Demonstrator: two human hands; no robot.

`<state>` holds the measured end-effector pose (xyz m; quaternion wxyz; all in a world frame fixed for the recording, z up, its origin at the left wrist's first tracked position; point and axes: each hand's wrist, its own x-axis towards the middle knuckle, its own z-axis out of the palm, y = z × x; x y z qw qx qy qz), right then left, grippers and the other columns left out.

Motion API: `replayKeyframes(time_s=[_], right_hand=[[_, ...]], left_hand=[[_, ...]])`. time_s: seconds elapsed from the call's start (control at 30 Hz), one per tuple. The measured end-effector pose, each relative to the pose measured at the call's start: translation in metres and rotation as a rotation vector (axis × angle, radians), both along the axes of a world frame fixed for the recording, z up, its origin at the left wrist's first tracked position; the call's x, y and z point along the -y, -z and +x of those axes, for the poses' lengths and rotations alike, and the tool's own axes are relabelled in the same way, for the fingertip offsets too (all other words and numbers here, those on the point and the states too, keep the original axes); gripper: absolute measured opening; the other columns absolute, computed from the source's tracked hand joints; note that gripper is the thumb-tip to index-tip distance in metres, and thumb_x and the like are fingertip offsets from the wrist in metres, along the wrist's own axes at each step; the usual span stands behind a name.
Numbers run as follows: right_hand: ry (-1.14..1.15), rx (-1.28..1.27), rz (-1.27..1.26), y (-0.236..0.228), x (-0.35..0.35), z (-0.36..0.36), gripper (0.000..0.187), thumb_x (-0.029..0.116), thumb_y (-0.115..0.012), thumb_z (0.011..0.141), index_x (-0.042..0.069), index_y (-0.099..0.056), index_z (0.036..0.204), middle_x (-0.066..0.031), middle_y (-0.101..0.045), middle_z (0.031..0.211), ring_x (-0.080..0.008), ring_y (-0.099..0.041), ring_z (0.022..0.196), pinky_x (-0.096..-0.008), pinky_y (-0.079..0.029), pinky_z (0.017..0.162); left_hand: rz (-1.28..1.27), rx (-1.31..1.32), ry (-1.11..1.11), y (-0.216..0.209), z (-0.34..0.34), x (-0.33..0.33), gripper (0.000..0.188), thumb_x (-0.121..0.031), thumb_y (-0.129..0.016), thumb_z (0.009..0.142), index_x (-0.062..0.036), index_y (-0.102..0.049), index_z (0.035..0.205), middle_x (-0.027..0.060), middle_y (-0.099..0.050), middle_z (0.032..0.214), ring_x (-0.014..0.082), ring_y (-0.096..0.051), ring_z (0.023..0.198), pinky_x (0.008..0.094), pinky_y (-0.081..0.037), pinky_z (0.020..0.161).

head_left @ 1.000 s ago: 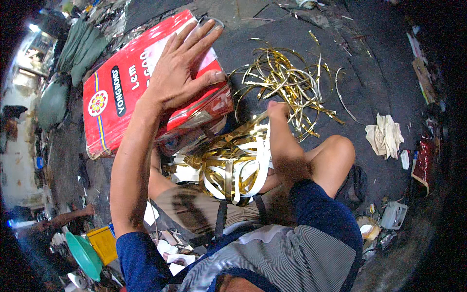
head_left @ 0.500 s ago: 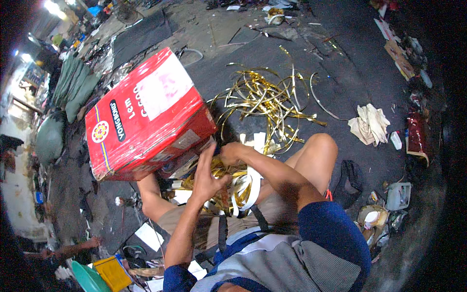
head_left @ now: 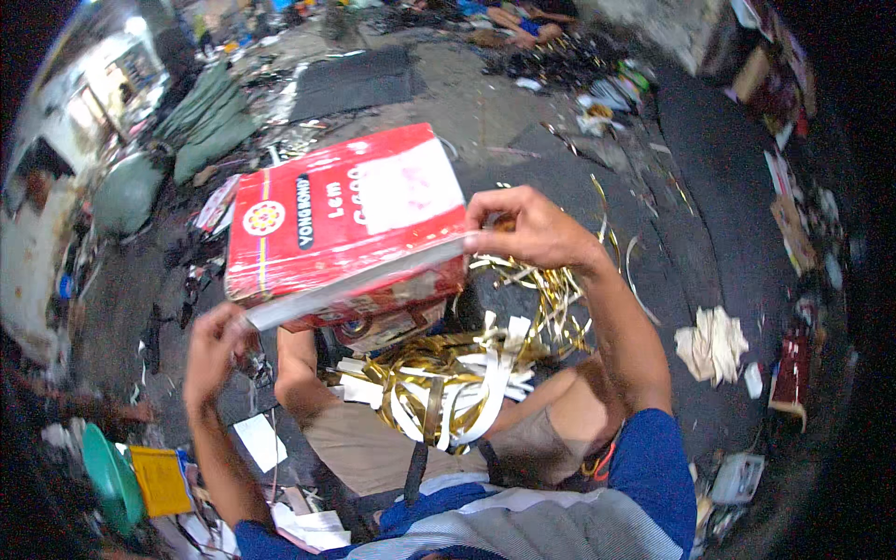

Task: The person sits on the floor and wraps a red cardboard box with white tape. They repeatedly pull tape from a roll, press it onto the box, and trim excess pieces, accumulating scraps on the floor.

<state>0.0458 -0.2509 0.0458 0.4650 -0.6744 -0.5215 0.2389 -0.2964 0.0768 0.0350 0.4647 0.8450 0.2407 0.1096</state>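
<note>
Since the earlier frame, the red rectangular cardboard box (head_left: 345,224) had risen to the centre of the frame, off the pile of gold and white foil strips (head_left: 448,383) lying on the lap below it. The left hand (head_left: 217,341) was closed on the box's lower left corner; the right hand (head_left: 527,227) was clamped on its right edge. Both gripped the box, tilted above the strips. The step in hand appeared to be lifting and tipping; any next move would call for a steady two-handed grip.
</note>
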Motion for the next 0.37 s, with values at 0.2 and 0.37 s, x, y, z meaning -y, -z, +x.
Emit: replayKeyframes(time_s=[0.2, 0.37], right_hand=[[0.19, 0.396, -0.056, -0.007, -0.074, 0.018, 0.024, 0.025, -0.074, 0.087, 0.005, -0.077, 0.099, -0.0146, -0.076, 0.087, -0.0241, -0.074, 0.08, -0.0388, -0.058, 0.075], [0.381, 0.613, -0.103, -0.001, -0.097, 0.011, 0.042, 0.03, -0.082, 0.078, 0.011, -0.069, 0.113, -0.0157, -0.076, 0.089, -0.0334, -0.074, 0.084, -0.0451, -0.057, 0.078]], left_hand=[[1.134, -0.373, -0.139, -0.034, 0.04, -0.086, 0.019, -0.01, -0.059, 0.091, 0.0, -0.072, 0.101, 0.0153, -0.072, 0.091, 0.0307, -0.07, 0.082, 0.0453, -0.056, 0.075], [0.884, 0.491, -0.092, -0.007, 0.154, -0.04, 0.057, -0.013, -0.083, 0.075, -0.004, -0.066, 0.129, 0.0218, -0.069, 0.121, 0.0379, -0.061, 0.119, 0.046, -0.05, 0.102]])
